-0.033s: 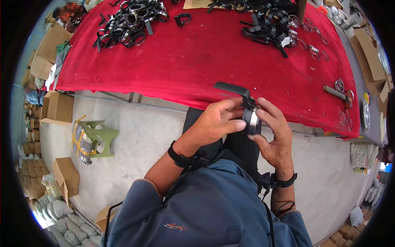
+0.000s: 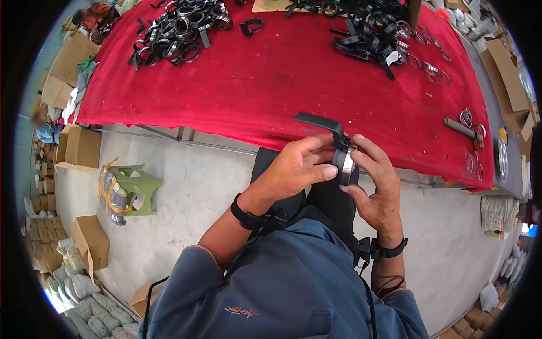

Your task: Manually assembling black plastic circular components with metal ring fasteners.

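Note:
Between my two hands, over my lap by the table's front edge, is a black handled ring (image 2: 340, 155) with a shiny silver metal band on its side. Its flat black handle points up and to the left. My left hand (image 2: 294, 168) grips the ring from the left, thumb on the black rim and the other fingers partly hidden behind it. From the right, my right hand (image 2: 377, 189) has its fingertips on the silver band and its thumb at the bottom of the ring.
The red-covered table (image 2: 254, 85) bears a left pile of black handled rings (image 2: 180, 31), a right pile (image 2: 367, 37), one single ring (image 2: 251, 26), loose metal rings (image 2: 432, 70) and a hammer (image 2: 463, 127). A green stool (image 2: 145, 189) and cardboard boxes (image 2: 90, 243) stand on the floor at left.

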Demonstrator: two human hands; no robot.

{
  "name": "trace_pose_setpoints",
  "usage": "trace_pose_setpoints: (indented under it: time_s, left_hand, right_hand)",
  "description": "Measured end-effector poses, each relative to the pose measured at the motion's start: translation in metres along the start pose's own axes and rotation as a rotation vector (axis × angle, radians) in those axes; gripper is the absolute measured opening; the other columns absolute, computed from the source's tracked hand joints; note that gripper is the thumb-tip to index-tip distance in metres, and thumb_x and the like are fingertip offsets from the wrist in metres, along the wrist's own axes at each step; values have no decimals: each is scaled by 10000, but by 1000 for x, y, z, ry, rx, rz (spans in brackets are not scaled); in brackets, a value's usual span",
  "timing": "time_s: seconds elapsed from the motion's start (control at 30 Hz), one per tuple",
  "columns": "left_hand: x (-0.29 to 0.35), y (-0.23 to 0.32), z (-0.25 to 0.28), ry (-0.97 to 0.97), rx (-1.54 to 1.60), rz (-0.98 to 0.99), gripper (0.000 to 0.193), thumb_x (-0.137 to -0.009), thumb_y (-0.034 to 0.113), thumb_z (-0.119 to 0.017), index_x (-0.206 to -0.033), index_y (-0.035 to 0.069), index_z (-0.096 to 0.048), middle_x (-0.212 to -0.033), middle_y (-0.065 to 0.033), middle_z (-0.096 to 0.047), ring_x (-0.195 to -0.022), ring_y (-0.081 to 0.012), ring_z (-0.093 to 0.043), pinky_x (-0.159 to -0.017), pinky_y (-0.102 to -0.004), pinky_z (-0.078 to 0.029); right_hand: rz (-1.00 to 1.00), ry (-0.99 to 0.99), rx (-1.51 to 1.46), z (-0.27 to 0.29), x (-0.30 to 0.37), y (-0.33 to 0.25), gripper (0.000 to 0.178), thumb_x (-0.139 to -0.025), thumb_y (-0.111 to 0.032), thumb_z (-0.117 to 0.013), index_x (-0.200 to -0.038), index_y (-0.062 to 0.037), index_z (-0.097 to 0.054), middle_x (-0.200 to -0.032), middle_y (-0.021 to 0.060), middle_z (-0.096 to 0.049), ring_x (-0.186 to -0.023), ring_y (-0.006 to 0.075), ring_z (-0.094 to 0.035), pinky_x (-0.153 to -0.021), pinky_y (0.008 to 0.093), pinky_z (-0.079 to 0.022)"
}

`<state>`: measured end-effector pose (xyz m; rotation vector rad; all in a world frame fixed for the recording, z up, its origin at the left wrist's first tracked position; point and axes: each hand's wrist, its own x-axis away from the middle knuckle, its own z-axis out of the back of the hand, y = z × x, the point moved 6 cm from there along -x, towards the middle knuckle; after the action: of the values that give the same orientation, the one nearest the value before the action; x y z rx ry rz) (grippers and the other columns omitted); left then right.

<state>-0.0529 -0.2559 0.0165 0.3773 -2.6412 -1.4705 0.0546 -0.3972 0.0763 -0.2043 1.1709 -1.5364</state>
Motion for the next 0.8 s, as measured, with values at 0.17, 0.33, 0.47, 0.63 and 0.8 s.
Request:
trace_pose_setpoints:
  time_s: [0.17,0.33,0.47,0.63,0.8]
  left_hand:
    - [0,-2,1,-27,22,-14,760,-977,170,-820,-1562,-106,-423,-1523,-171,-555,-1419,-269,-549,-1149,-418,-497]
    - [1,-7,1,-44,65,-48,725,-991,70,-776,-1583,-103,-394,-1538,-170,-547,-1432,-263,-537,-1160,-406,-492]
    - [1,-10,-2,-11,85,-60,804,-973,182,-828,-1590,-86,-388,-1530,-186,-552,-1441,-270,-535,-1203,-429,-452]
    - [5,-17,-13,155,-86,-173,641,-1013,77,-755,-1553,-63,-441,-1417,-169,-622,-1308,-209,-615,-1115,-376,-509]
    - [10,-9,-3,210,-404,-190,432,-1028,116,-736,-1406,-52,-612,-1227,-104,-690,-1138,-155,-649,-990,-332,-535]
  right_hand:
    - [7,-10,36,-4,0,-2,693,-730,66,-869,-1364,-133,-672,-1481,195,-621,-1313,374,-658,-1023,442,-603]
    - [86,58,78,-11,1,-2,673,-739,74,-866,-1352,-136,-687,-1475,191,-622,-1278,374,-670,-991,444,-621]
    - [134,120,128,-17,8,5,654,-745,84,-857,-1345,-124,-701,-1458,197,-625,-1267,384,-667,-989,446,-621]
    - [85,176,148,-15,4,0,660,-747,99,-841,-1358,-106,-695,-1454,220,-611,-1280,394,-655,-979,443,-616]
    - [-319,223,-505,-10,8,14,493,-977,-197,-796,-1402,-12,-630,-1425,162,-626,-1299,319,-644,-1111,450,-523]
